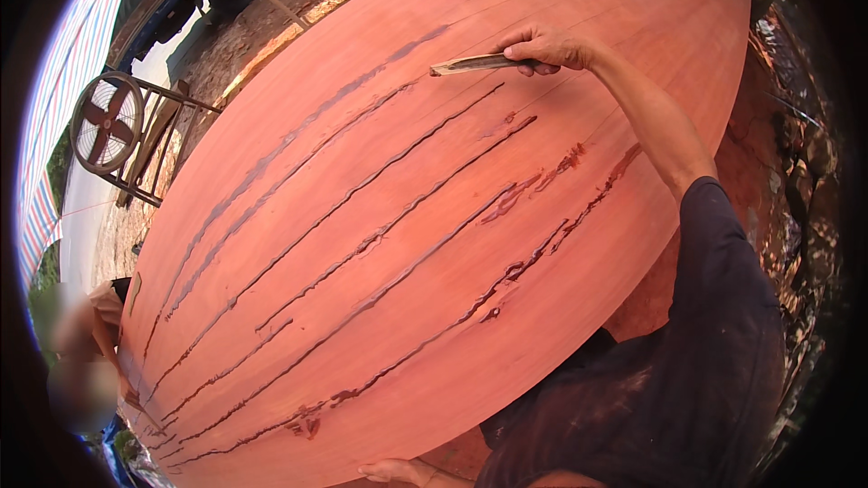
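Observation:
A large curved wooden surface (434, 199), reddish and made of long planks, fills most of the view. Dark brown paste lines (389, 285) run along its seams, smooth and greyish in places, lumpy and wet-looking in others. My right hand (547, 50) reaches across the upper part, fingers closed round a flat scraper (466, 65). The scraper's brownish tip points left, near the upper ends of the seam lines; whether it touches the wood I cannot tell. At the bottom, my left hand (398, 471) lies with fingers stretched out against the near edge of the wood.
Another person's hand (132, 395) works at the far left end of the wood. A round fan (108, 122) on a metal frame stands beyond the left edge, with a parked vehicle (163, 0) behind. Stones and debris (807, 149) lie at the right.

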